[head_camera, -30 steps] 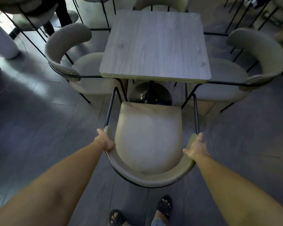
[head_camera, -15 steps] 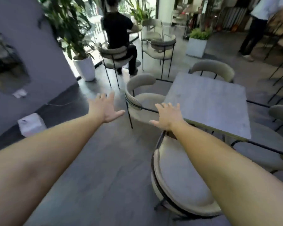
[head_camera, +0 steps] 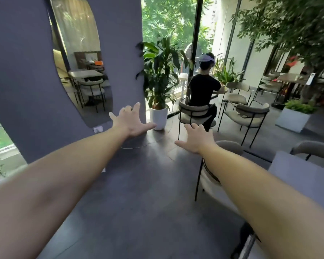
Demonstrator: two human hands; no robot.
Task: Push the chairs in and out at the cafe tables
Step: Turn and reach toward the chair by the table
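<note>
Over bare floor, both hands spread, chair rt.

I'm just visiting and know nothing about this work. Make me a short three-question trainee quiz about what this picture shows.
1. True or false: the left hand is gripping a chair.
2. Multiple choice: what stands on the floor just beyond the left hand? A) a white potted plant B) a red bucket C) a folded ladder
3. Fill in: the seated person in black has their ____ turned to the camera.

Key
1. False. Both the left hand and the right hand are spread open in the air, holding nothing.
2. A
3. back
</note>
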